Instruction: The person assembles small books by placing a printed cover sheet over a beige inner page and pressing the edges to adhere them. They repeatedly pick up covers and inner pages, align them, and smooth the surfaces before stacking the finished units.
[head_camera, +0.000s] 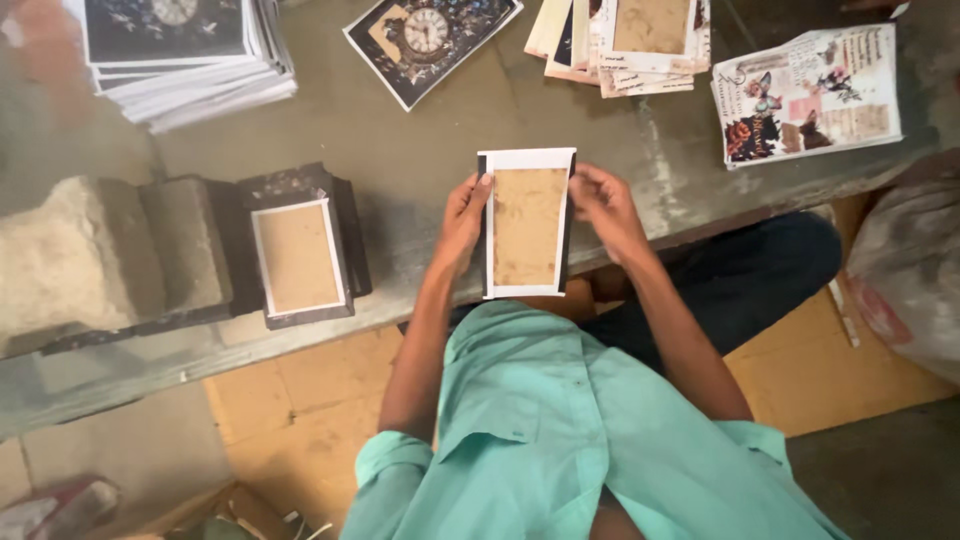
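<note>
A: Grip status on the card stack (527, 226)?

B: Both hands on it. Left hand (462, 222) pinches the left long edge, thumb tip on the top corner, the other fingers curled behind. Right hand (603, 205) clamps the right edge, fingers (585, 190) curled narrow around it. Neither hand is spread; both are closed on the stack.

A: Why the edge hold?

B: My read: it squares the sheets and keeps the tan printed face clear. The stack hangs upright between the palms, over the near edge of the workbench (420, 170).

A: Around the hands?

B: Left of the left hand, well apart: a matching tan card on a dark pile (298, 255), butted against a stone block (70, 260), probably as a backstop. Beyond the fingertips: a clock print (430, 40), mixed cards (620, 45), a collage sheet (810, 95). Far left: a tall print stack (185, 60).
</note>
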